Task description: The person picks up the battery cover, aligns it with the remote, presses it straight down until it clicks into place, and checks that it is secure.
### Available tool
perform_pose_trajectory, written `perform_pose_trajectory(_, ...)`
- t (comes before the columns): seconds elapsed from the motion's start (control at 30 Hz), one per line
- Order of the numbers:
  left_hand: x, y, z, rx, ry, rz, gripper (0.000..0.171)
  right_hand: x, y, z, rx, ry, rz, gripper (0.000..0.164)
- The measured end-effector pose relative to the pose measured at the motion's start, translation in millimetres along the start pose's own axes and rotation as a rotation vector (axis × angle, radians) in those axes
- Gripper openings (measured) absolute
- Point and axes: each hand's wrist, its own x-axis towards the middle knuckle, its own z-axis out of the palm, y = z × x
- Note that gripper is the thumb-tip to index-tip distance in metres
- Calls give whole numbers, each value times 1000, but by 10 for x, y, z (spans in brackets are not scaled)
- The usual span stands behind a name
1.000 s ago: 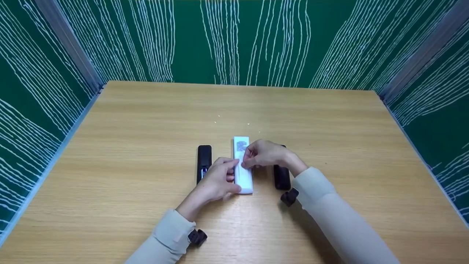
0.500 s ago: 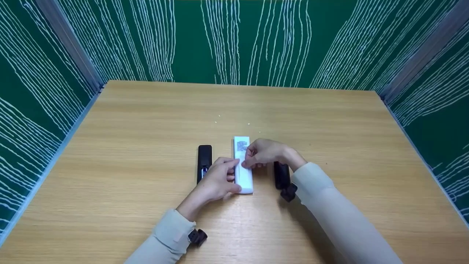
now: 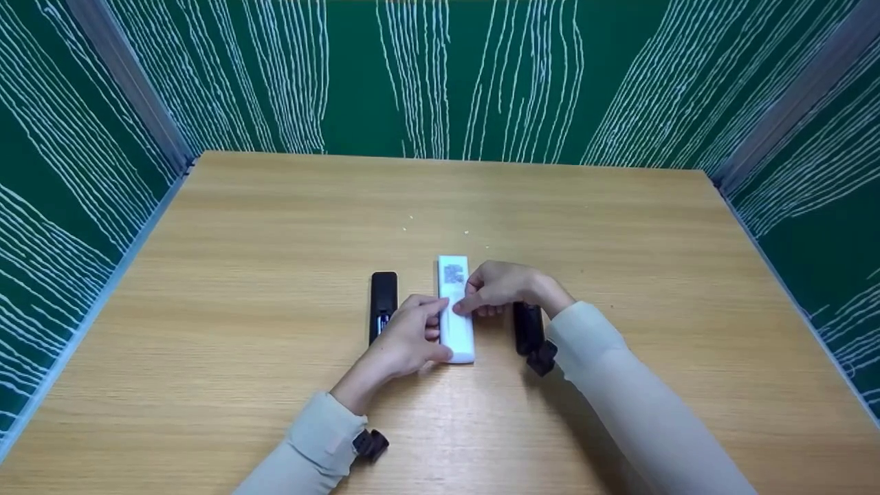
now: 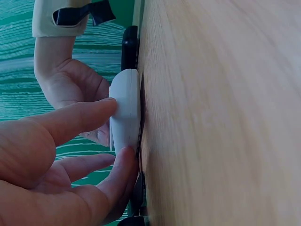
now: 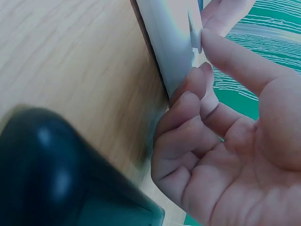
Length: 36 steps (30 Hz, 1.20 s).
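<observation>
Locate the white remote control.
In the head view, the white remote control lies on the table a little below centre, between the left black remote and the right black remote, with the left hand gripping its left side.

The grey patch [image 3: 453, 273] on the white remote [image 3: 458, 333] (blurred) is unreadable.

Your head view: glare lower centre, pale wood-grain tabletop [image 3: 450, 419]. Right-wrist view: black rounded plastic remote [image 5: 47, 165] blurred, lower left.

The white remote [image 3: 457, 337] lies flat, its panel [image 5: 195, 26] ajar.
</observation>
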Motion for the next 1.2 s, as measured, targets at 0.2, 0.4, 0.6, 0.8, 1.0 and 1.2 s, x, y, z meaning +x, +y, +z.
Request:
perform_pose_trajectory(0.2, 1, 5, 1, -2, -3, 0, 86, 7, 22, -2, 21, -10, -1, 33)
perform_pose_trajectory(0.4, 15, 14, 3, -9, -1, -7, 86, 13, 37, -5, 45, -17, 8, 34)
perform_pose_trajectory(0.6, 13, 7, 1, -4, 2, -4, 86, 2, 31, 1, 48, -11, 10, 33)
perform_pose_trajectory(0.8, 15, -3, -1, -2, 1, 1, 85, 18, 42, 14, 58, -13, 7, 32)
perform_pose_trajectory(1.0, 12, -4, 1, -2, 2, -2, 86, 23, 41, 21, 65, -14, 10, 32)
perform_pose_trajectory(1.2, 11, -12, -1, -8, -1, 14, 86, 23, 39, 25, 45, -6, 10, 33)
